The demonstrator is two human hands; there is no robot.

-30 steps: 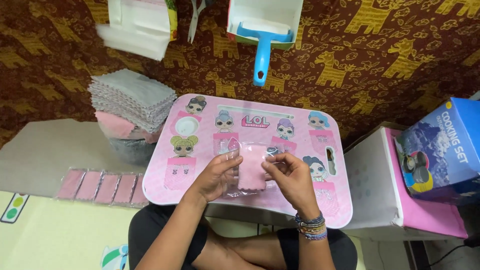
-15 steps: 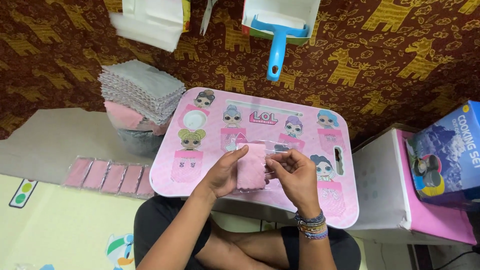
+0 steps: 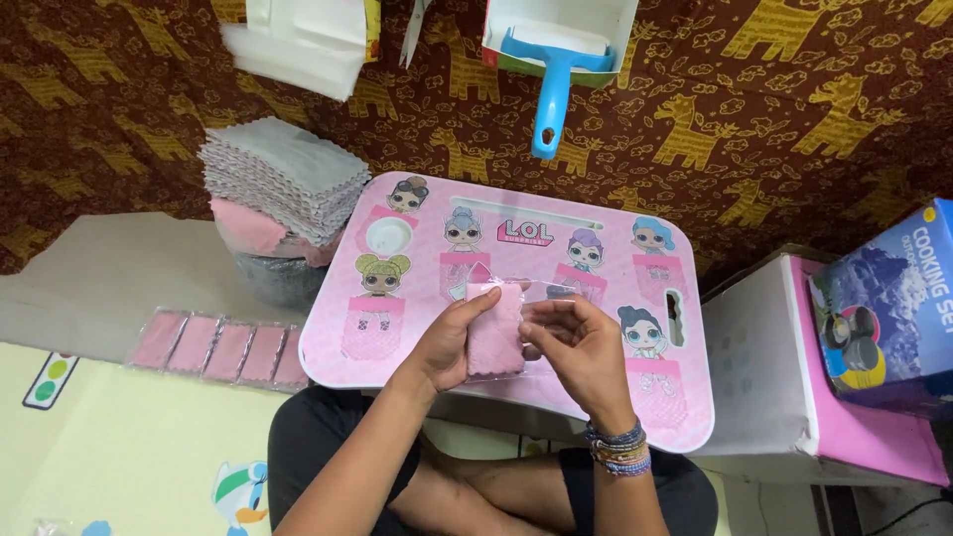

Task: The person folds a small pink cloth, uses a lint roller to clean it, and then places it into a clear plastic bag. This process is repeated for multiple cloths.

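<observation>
Seated cross-legged behind a pink lap table (image 3: 417,328) printed with cartoon dolls, a person holds a folded pink cloth (image 3: 494,333) just above the tabletop's near half. The left hand (image 3: 449,342) is curled around the cloth's left edge; the right hand (image 3: 576,347) pinches a clear plastic sleeve (image 3: 541,293) at its right edge, apparently holding it open for the cloth. Left of the table, a stack of grey and pink cloths (image 3: 283,189) sits within reach, with a row of packed pink cloths (image 3: 223,347) on the floor.

pink folded cloth (image 3: 493,328) | upright, half inside clear plastic sleeve (image 3: 541,294)
</observation>
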